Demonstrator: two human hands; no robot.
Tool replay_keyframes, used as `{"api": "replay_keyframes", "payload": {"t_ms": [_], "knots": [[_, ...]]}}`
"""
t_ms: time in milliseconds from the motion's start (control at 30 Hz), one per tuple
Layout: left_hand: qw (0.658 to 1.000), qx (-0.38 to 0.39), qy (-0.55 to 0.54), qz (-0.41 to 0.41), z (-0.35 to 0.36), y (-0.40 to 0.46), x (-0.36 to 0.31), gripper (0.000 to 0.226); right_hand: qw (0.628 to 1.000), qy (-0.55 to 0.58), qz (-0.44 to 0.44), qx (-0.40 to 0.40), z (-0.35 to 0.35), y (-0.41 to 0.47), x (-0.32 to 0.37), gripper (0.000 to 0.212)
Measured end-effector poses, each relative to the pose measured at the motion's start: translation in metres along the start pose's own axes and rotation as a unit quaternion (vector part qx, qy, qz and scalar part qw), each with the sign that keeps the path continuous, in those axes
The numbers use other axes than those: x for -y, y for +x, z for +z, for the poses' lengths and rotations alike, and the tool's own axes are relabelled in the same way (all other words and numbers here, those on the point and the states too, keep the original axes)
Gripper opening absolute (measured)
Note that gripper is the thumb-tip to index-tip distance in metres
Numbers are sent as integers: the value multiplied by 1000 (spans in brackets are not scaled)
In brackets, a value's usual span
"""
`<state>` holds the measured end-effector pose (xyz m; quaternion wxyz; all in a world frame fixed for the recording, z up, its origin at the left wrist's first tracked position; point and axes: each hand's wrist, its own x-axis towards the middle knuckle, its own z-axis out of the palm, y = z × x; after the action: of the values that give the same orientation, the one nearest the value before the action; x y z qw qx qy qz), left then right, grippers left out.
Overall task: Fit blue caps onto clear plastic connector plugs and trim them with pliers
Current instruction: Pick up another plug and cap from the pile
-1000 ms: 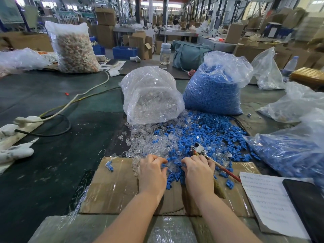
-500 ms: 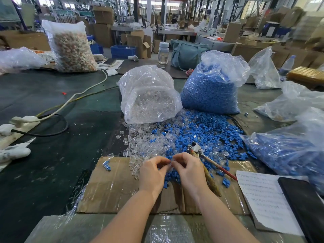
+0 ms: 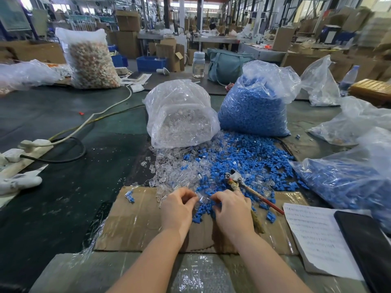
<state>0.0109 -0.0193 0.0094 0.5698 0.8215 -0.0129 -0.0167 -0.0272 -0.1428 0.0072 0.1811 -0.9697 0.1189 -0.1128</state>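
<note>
Far left on the surface there's just a cable and a power strip, well away from what you're doing. Moving in, the cardboard has a couple of stray blue bits near its left corner.

Your left hand sits at the front edge of the clear plugs, fingers curled in and pinching what looks like one clear plug right at the fingertips. It's see-through and tiny, so I can't swear it's a single piece.

Your right hand is just beside it, over the blue caps, fingers curled too. Whether there's a cap in there I can't tell, the knuckles hide it. My guess is you're about to push cap onto plug.

Stuff that could bite you:
- The two piles run into each other right where you're working, so you could easily grab two pieces or a wrong one.
- The cap may go on crooked if you can't see the plug's end.
- The pliers lie just past your right hand, half buried in caps with the head pointing away. Reaching blind could scatter parts onto the paper.

The bags behind look stable enough.
</note>
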Motion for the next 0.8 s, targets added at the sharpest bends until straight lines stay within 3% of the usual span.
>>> {"api": "replay_keyframes", "payload": {"t_ms": [333,800], "knots": [[1000,-21,7,-18,-4,-3,3,18,990,-23,-136,30,10,-13,10,20],[999,-8,-19,-50,-5,-2,3,17,993,-41,-112,7,16,-12,7,15]]}}
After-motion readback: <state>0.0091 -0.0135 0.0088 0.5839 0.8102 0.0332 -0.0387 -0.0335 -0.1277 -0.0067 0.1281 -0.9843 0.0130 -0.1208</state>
